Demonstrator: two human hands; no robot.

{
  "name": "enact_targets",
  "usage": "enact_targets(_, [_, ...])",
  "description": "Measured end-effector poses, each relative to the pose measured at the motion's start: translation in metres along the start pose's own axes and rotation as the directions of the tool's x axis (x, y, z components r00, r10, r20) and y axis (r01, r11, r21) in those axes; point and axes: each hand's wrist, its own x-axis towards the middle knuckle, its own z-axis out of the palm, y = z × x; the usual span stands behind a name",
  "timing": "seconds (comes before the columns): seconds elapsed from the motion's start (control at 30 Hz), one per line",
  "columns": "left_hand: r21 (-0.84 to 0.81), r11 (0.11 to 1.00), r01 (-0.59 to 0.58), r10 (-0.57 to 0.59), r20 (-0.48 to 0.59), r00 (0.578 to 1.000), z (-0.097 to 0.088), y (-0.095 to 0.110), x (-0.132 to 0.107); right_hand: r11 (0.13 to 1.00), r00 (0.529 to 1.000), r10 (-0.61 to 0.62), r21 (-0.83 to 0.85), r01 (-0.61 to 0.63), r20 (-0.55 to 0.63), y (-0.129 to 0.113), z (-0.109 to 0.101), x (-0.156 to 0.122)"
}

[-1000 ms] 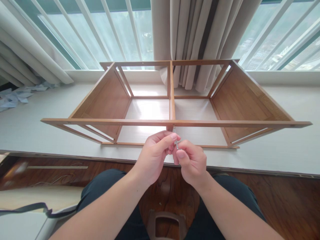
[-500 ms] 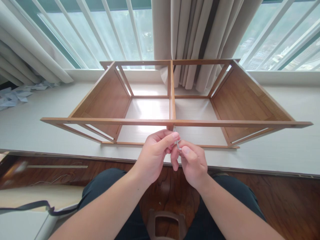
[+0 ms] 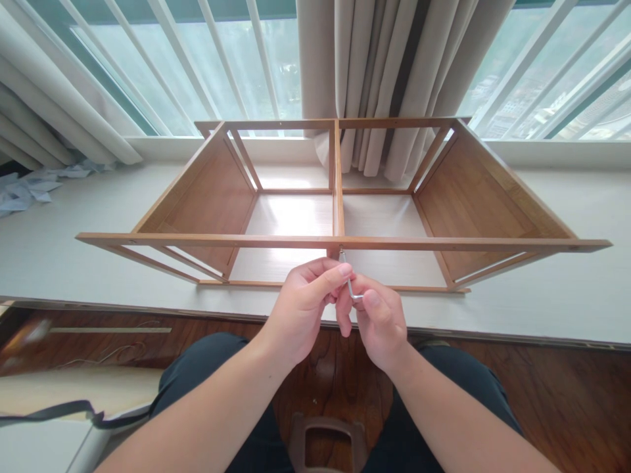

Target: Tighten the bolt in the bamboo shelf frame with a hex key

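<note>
A wooden frame [image 3: 221, 238] with a centre divider and panelled ends lies in front of me. Close to the middle of its front rail, my left hand [image 3: 308, 302] pinches the long arm of an L-shaped hex key [image 3: 351, 289] between thumb and fingers. The key's far tip meets a small metal screw [image 3: 342, 250] at the rail, below the divider. My right hand [image 3: 379, 318] is closed at the key's bent short end, thumb and fingers against it. Part of the key is hidden behind my left fingers.
The frame rests on a white ledge [image 3: 542, 295] under barred windows. Beige curtains [image 3: 365, 85] hang behind it. Crumpled paper [image 3: 29, 190] lies far left. Below are a stool [image 3: 328, 427] between my knees and a dark strap [image 3: 54, 410] at lower left.
The short end of the hex key has turned slightly and shows more clearly beside my right thumb. Both hands keep nearly the same place; the view has shifted a little.
</note>
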Motion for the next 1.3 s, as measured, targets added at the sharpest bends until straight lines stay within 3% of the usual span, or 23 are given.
enact_targets(0.47, [-0.109,0.993,-0.036,0.029,-0.068,0.997,0.003,0.001,0.0,0.961,0.99,-0.138,-0.245,0.126,-0.033,0.002,-0.005,-0.003])
enact_targets(0.83, [-0.086,0.996,0.007,-0.013,-0.066,0.998,-0.003,0.002,0.002,0.866,0.969,-0.244,-0.458,0.201,-0.035,-0.013,0.002,0.004])
enact_targets(1.1, [-0.082,0.997,0.007,-0.012,-0.059,0.998,-0.002,0.0,0.004,0.845,0.958,-0.278,-0.492,0.21,-0.07,-0.015,0.004,0.007])
enact_targets(1.3, [-0.072,0.997,-0.004,0.0,-0.059,0.998,-0.001,0.0,0.002,0.869,0.969,-0.234,-0.464,0.175,-0.073,-0.013,0.002,0.006])
